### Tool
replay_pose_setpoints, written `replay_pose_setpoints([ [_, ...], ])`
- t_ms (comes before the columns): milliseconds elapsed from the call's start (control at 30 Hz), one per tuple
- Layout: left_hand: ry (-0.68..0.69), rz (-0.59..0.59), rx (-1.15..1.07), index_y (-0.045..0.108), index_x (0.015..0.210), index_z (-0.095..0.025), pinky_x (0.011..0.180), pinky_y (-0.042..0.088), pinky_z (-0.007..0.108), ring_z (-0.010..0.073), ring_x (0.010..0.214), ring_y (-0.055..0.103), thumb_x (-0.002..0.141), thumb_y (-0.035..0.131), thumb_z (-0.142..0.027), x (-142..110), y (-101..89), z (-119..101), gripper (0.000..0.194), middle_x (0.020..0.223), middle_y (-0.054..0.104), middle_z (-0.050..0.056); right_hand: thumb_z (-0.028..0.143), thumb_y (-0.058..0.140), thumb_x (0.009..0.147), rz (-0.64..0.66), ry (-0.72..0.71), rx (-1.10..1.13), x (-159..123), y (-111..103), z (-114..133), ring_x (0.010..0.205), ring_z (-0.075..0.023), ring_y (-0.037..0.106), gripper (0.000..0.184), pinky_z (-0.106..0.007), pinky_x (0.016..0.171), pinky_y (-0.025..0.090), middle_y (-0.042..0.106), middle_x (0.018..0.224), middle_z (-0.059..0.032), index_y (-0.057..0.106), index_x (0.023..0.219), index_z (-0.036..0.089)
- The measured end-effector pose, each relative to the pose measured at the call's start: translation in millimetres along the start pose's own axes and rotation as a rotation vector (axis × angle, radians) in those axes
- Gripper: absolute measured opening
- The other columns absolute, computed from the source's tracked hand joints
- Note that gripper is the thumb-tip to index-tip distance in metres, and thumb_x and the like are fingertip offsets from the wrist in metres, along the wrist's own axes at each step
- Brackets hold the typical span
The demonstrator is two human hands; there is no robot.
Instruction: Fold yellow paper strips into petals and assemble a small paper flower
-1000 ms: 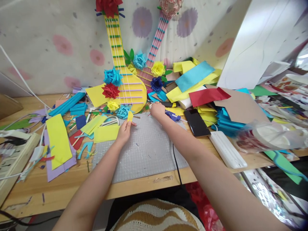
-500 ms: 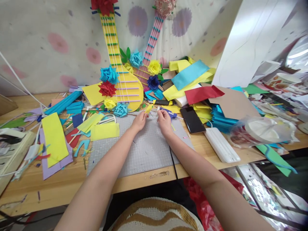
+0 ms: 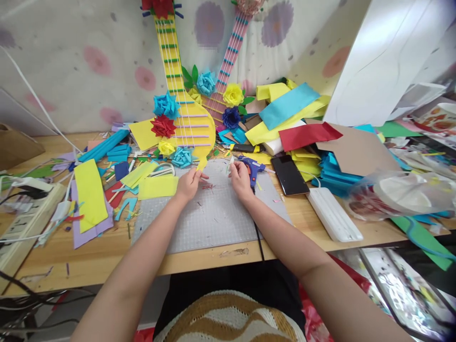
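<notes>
My left hand (image 3: 187,183) rests on the far edge of the grey cutting mat (image 3: 213,218) and pinches a small yellow foam piece (image 3: 201,165). About a hand's width to its right, my right hand (image 3: 241,179) is closed in a pinch on a small pale strip (image 3: 230,167). A blue glue gun (image 3: 252,167) lies right beside that hand's knuckles, and its black cord (image 3: 258,236) runs off the table's front edge. Just beyond both hands stands a yellow paper guitar (image 3: 194,128) decorated with foam flowers.
A black phone (image 3: 289,176) and a long white block (image 3: 333,216) lie to the right of the mat. Yellow foam sheets (image 3: 157,186), scissors (image 3: 164,169) and scraps cover the left. Stacked coloured foam (image 3: 288,111) fills the back right. A power strip (image 3: 24,216) sits far left.
My left hand drew back to the left with the yellow piece, so the hands are now apart. My right hand barely shifted. The camera tilted slightly.
</notes>
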State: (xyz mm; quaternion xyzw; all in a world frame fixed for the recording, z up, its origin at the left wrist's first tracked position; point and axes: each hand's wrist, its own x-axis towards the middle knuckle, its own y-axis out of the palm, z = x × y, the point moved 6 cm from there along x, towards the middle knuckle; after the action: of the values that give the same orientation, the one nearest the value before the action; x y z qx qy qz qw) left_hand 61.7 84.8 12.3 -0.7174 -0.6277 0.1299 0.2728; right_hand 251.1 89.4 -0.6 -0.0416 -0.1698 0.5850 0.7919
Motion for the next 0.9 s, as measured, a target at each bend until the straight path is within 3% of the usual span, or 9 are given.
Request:
replay_pose_setpoints([
  [100, -0.004, -0.211, -0.25, 0.05, 0.08, -0.019, 0.073, 0.049, 0.029, 0.0144, 0.068, 0.066, 0.088, 0.031, -0.048, 3.6, -6.6, 3.5, 0.036, 0.08, 0.069, 0.004, 0.029, 0.044, 0.08, -0.008, -0.037, -0.183, 6.0, 3.3, -0.6, 0.098, -0.0207, 0.046, 0.01, -0.037, 0.09, 0.037, 0.053, 0.093, -0.0097, 0.046, 0.08, 0.019],
  [233, -0.061, -0.357, -0.518, 0.049, 0.071, -0.018, 0.073, 0.051, 0.031, 0.0148, 0.067, 0.066, 0.083, 0.042, -0.05, 9.2, -13.7, 19.1, 0.034, 0.068, 0.066, 0.002, 0.027, 0.041, 0.082, 0.132, 0.013, -0.288, -4.4, 23.4, -4.7, 0.096, -0.0211, 0.048, 0.009, -0.039, 0.088, 0.038, 0.05, 0.098, -0.0123, 0.044, 0.084, 0.018],
  [400, -0.179, -0.444, -0.712, 0.048, 0.065, -0.018, 0.072, 0.051, 0.035, 0.0161, 0.063, 0.065, 0.083, 0.044, -0.042, 11.5, -36.1, 43.7, 0.031, 0.059, 0.064, 0.002, 0.037, 0.035, 0.087, 0.571, -0.234, -0.099, -41.7, 62.2, 15.2, 0.084, -0.016, 0.051, 0.019, -0.033, 0.082, 0.042, 0.053, 0.088, -0.0048, 0.044, 0.086, 0.02],
  [433, -0.178, -0.458, -0.725, 0.048, 0.065, -0.018, 0.072, 0.051, 0.035, 0.0164, 0.063, 0.065, 0.083, 0.043, -0.041, 11.1, -40.0, 45.1, 0.03, 0.058, 0.064, 0.003, 0.039, 0.035, 0.087, 0.57, -0.24, -0.064, -40.4, 61.8, 16.6, 0.083, -0.0155, 0.051, 0.021, -0.033, 0.082, 0.042, 0.053, 0.087, -0.0044, 0.045, 0.087, 0.02],
  [500, -0.165, -0.464, -0.735, 0.049, 0.064, -0.018, 0.074, 0.05, 0.036, 0.0159, 0.062, 0.064, 0.084, 0.042, -0.039, 9.3, -40.8, 42.6, 0.029, 0.058, 0.064, 0.003, 0.039, 0.033, 0.087, 0.401, -0.167, -0.065, -23.8, 49.7, 11.7, 0.086, -0.0166, 0.049, 0.022, -0.035, 0.083, 0.041, 0.052, 0.088, -0.0055, 0.044, 0.084, 0.02],
  [600, -0.155, -0.399, -0.74, 0.05, 0.067, -0.017, 0.076, 0.05, 0.035, 0.0145, 0.063, 0.064, 0.083, 0.045, -0.041, 5.8, -16.0, 27.7, 0.029, 0.062, 0.066, 0.003, 0.039, 0.037, 0.086, 0.143, -0.119, -0.107, 3.8, 28.1, 2.6, 0.091, -0.0187, 0.047, 0.022, -0.039, 0.087, 0.038, 0.051, 0.088, -0.0072, 0.042, 0.078, 0.02],
  [700, -0.152, -0.264, -0.803, 0.049, 0.067, -0.018, 0.081, 0.048, 0.035, 0.0161, 0.074, 0.066, 0.082, 0.046, -0.045, 7.2, 36.2, 5.9, 0.031, 0.068, 0.067, 0.004, 0.041, 0.036, 0.086, -0.024, -0.135, -0.095, 12.6, 14.6, -4.6, 0.091, -0.0194, 0.045, 0.023, -0.04, 0.088, 0.038, 0.05, 0.088, -0.008, 0.041, 0.078, 0.021],
  [800, -0.166, -0.234, -0.81, 0.053, 0.07, -0.017, 0.084, 0.046, 0.034, 0.0183, 0.087, 0.064, 0.083, 0.044, -0.047, 14.6, 82.3, -9.5, 0.033, 0.081, 0.068, 0.007, 0.042, 0.034, 0.087, -0.124, -0.175, -0.115, 6.6, 6.1, -8.4, 0.092, -0.0197, 0.044, 0.023, -0.039, 0.087, 0.038, 0.049, 0.086, -0.0078, 0.04, 0.079, 0.022],
  [900, -0.138, -0.248, -0.733, 0.055, 0.075, -0.017, 0.087, 0.044, 0.035, 0.0193, 0.094, 0.062, 0.084, 0.042, -0.048, 21.9, 97.6, -15.6, 0.034, 0.093, 0.068, 0.009, 0.043, 0.032, 0.087, -0.161, -0.194, -0.148, 1.7, 0.5, -9.9, 0.092, -0.02, 0.044, 0.024, -0.039, 0.086, 0.038, 0.049, 0.086, -0.0077, 0.04, 0.079, 0.022],
])
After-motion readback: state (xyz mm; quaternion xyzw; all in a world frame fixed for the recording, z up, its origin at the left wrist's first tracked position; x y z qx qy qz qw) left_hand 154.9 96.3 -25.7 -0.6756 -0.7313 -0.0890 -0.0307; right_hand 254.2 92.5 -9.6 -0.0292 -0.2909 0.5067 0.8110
